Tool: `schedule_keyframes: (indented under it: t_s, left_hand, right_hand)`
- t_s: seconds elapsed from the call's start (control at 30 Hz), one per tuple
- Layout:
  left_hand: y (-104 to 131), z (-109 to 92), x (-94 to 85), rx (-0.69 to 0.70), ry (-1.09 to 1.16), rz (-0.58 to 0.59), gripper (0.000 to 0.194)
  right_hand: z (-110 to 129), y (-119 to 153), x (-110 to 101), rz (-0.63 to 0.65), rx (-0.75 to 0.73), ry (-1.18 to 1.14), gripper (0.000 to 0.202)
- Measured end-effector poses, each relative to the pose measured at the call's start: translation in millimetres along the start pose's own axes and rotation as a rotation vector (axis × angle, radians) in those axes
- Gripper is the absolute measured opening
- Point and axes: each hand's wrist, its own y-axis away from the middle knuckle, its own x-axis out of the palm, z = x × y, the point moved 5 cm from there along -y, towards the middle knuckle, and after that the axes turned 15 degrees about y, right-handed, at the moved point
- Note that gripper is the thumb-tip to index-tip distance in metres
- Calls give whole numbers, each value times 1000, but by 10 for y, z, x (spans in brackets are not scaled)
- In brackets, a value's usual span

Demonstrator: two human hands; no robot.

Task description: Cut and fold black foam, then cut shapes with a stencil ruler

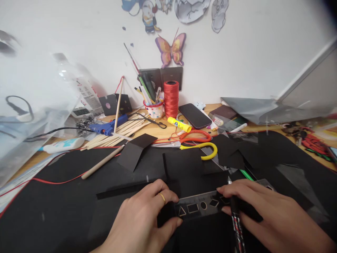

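While both hands pinch a ruler, pen in right, black mat, white wall

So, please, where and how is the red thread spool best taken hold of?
Probably around the upper half of the red thread spool, coming from above: it stands upright as a tall cylinder, while the pen cup crowds its left and the yellow glue stick lies before its base.
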Motion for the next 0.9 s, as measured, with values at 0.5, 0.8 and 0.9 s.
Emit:
schedule_keyframes:
  t_s: [0.5,0.8,0.9]
  left_hand:
    - [-29,-85,-58,-61,10,-22,11]
    - [-48,-134,-94,-82,7,3,11]
    - [-43,-132,-96,-82,7,3,11]
  right_hand:
    - [57,-160,-182,-70,86,-149,18]
    - [318,-426,-228,-43,299,-1013,29]
    - [470,-544,-107,37,310,-1183,42]
